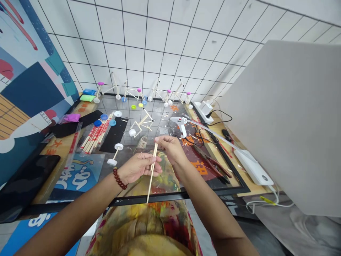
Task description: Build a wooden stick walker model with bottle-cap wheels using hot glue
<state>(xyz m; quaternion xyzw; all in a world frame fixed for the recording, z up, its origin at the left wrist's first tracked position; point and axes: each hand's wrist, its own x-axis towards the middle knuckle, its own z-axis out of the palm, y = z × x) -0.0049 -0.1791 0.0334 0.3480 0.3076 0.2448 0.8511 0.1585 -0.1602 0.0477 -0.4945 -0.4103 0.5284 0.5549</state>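
Note:
Two thin wooden chopsticks (150, 181) lie side by side between my hands, one reaching lower than the other. My left hand (140, 165) pinches them around the middle. At their upper ends, the thumb and fingers of my right hand (170, 147) are closed on them. Just beyond my hands stands a small stick frame (141, 124) with a white cap at its left end. A short stick with white caps (115, 155) at both ends lies left of my left hand.
Several stick bicycles (160, 93) with bottle-cap wheels line the wall. A white glue gun (179, 124), red-handled pliers (213, 163) and a power strip (204, 112) are right. Wrapped chopsticks (97, 137) and a black tablet-like device (29, 181) are left; a pale panel (287, 124) stands right.

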